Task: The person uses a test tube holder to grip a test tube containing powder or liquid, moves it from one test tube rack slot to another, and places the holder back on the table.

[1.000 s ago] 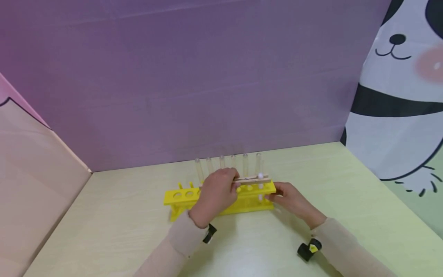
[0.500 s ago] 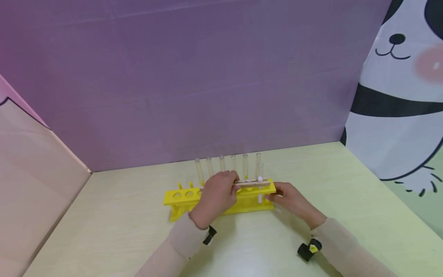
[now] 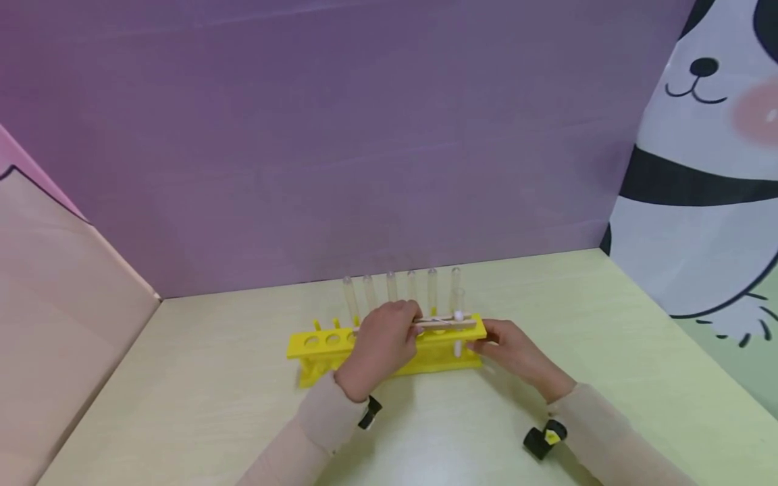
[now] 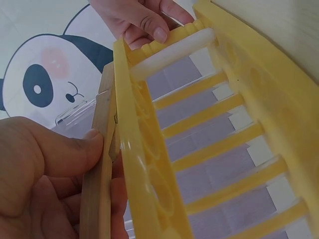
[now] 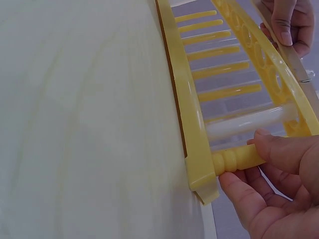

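Note:
My left hand [image 3: 383, 341] grips a wooden test tube clamp [image 3: 452, 325] just above the top plate of a yellow test tube rack [image 3: 298, 348]. In the left wrist view the thumb presses along the clamp's side. A test tube [image 3: 458, 348] with white contents stands in the rack's far-right hole; its clear upper end rises beside the clamp's far end. My right hand [image 3: 510, 351] holds the rack's right end; in the right wrist view, thumb and fingers pinch the ridged end post [image 5: 239, 158]. Whether the clamp's jaws touch the tube is unclear.
Several clear test tubes [image 3: 349, 297] stand upside down on pegs along the rack's back. Two bare pegs [image 3: 326, 325] show at the left. A purple backdrop [image 3: 389, 148] rises behind the pale table [image 3: 200, 378], with a panda-printed panel [image 3: 699, 236] on the right.
My left hand has sunk slightly with the clamp, and the white-filled tube sits a little lower in its hole. My right hand stays on the rack's end.

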Motion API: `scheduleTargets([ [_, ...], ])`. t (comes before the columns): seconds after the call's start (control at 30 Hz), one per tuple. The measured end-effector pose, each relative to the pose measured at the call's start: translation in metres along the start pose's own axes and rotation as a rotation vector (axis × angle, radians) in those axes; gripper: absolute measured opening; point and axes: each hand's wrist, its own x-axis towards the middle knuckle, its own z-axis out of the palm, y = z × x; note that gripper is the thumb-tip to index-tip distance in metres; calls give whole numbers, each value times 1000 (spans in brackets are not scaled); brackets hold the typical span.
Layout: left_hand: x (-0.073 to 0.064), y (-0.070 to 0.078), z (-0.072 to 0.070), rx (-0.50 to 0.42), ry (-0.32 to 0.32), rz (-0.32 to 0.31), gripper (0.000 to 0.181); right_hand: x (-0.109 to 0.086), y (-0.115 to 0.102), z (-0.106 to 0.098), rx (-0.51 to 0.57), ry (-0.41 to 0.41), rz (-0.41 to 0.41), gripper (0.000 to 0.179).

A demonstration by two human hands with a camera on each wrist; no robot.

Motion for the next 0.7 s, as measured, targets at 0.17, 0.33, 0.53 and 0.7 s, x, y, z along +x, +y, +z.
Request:
scheduleTargets([
  [0.17, 1, 0, 1, 4, -2, -8, 8, 0, 0, 0, 3, -1, 10, 30],
  [0.33, 1, 0, 2, 2, 6, -8, 8, -1, -1, -1, 5, -2, 18, 31],
  [0.53, 1, -1, 3, 11, 41, 14, 6, 0, -3, 0, -13, 4, 16, 32],
  [0.7, 1, -1, 4, 32, 50, 13, 8, 1, -3, 1, -23, 4, 13, 31],
])
